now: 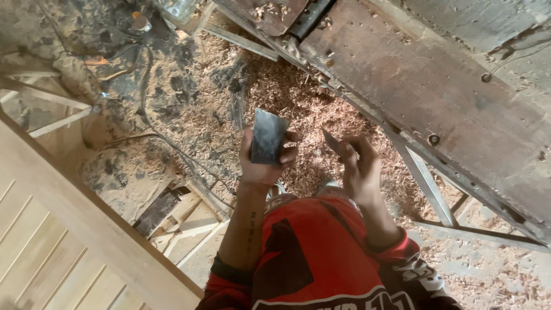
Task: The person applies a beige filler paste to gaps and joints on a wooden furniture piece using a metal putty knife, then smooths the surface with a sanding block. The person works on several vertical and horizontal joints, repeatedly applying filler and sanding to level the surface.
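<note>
My left hand (261, 166) grips a flat dark metal blade (267, 135), held upright with its wide face toward me. My right hand (359, 166) pinches a second, thinner dark metal blade (331, 140) seen edge-on, just to the right of the first. Both hands hover in front of my body, above a floor covered in wood shavings (287, 97). My red and black shirt (321, 258) fills the bottom of the view.
A worn dark metal machine table (436, 86) runs diagonally across the upper right, on a metal frame (427, 183). A pale wooden panelled door (51, 235) lies at the lower left. Cables (146, 109) and wooden offcuts (172, 218) lie on the floor.
</note>
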